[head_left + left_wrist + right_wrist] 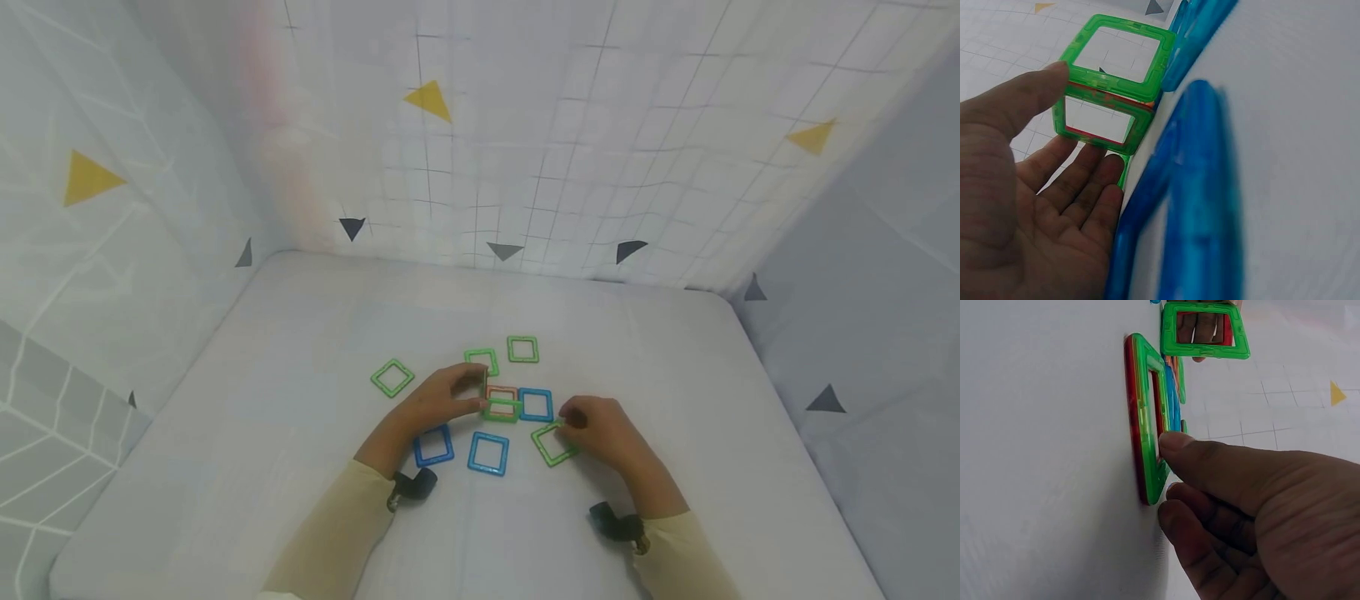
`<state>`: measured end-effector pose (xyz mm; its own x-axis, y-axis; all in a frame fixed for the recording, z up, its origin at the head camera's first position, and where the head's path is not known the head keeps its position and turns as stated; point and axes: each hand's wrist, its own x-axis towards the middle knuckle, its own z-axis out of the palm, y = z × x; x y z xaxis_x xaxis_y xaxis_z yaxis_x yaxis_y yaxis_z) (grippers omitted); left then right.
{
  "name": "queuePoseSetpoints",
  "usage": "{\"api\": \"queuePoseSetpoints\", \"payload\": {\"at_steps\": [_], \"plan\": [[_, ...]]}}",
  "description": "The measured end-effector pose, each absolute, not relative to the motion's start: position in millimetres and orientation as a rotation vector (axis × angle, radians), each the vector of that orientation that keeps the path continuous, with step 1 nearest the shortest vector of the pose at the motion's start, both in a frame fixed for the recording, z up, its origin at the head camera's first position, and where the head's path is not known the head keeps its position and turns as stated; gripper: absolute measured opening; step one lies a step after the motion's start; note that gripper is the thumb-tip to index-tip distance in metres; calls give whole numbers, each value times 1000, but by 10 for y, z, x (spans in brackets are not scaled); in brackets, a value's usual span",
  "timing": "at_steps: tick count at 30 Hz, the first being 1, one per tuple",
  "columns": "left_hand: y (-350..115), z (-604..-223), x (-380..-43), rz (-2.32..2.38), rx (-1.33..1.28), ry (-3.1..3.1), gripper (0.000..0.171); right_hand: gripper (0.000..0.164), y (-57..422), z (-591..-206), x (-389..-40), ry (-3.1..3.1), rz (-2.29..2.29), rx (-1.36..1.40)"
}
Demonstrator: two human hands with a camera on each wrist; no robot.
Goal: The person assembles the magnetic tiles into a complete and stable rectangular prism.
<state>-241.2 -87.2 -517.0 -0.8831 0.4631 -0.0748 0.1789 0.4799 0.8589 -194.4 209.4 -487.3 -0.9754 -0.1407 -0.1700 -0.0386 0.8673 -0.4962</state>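
- Left hand (438, 398) grips an upright green square (1140, 132), thumb at one edge, fingertips opposite; the square stands between them, beside the orange square (501, 389), well inside the tabletop's (645, 346) left edge;
- Right hand (603, 429) pinches a flat green square (542, 450); thumb and finger on its corner facing the tabletop's right edge

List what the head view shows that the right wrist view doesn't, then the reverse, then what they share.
Only the head view shows the beige sleeves, the black wrist devices and the leftmost green frame.

Only the right wrist view shows a red edge along the nearest green frame; from the head view that frame looks plain green.

Both show the right hand at that frame, the left hand at an upright green frame, and a yellow triangle.
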Motion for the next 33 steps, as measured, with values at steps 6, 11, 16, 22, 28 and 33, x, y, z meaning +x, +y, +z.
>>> {"api": "queuePoseSetpoints", "payload": {"at_steps": [6, 11, 16, 22, 28, 33], "plan": [[-875, -5175, -2419, 1356, 550, 2438, 73, 18, 2084, -4856, -1954, 2821, -737, -143], [-877, -5178, -2419, 1357, 553, 2438, 72, 19, 2074, -4861, -1956, 2812, -692, -97], [-877, -5175, -2415, 1363, 553, 2435, 72, 20, 2057, -4848, -1936, 2794, -666, -59], [-878, -5165, -2412, 1365, 551, 2434, 73, 22, 2073, -4823, -1915, 2777, -646, -83], [-881, -5174, -2415, 1353, 547, 2444, 73, 25, 2151, -4816, -1899, 2816, -701, -163], [-880, -5167, -2407, 1355, 553, 2443, 72, 21, 2194, -4811, -1892, 2856, -743, -248]]}}
